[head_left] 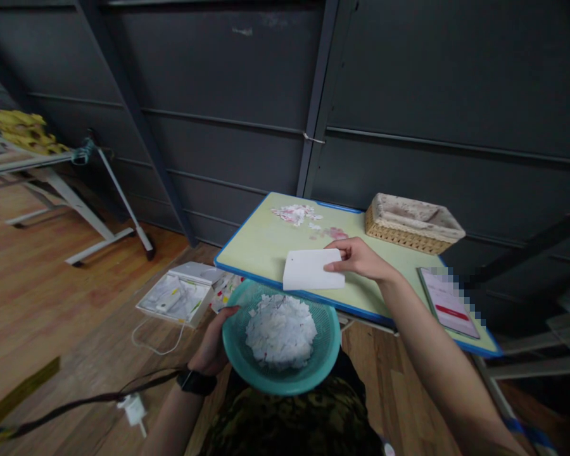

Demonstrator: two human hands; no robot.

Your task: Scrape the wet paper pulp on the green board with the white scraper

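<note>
My left hand [217, 339] grips the left rim of a teal plastic basket [329, 342], which rests over my lap below the table's near edge. A heap of small white paper scraps [280, 330] fills its middle. In my right hand [358, 258] is a white card [308, 269] with a small hole near one corner, pinched at its right end. The card is held at the table's near edge, just above the basket. Farther back on the yellow-green tabletop [256, 244] lie a pile of white and pinkish scraps [294, 214] and some reddish bits [335, 234].
A cloth-lined wicker basket [413, 237] stands at the table's back right. Near the right end lies a tablet or phone [449, 307]. On the floor at left are an open white box [178, 297] with cables and a white plug [133, 408]. A dark panelled wall [228, 126] rises behind.
</note>
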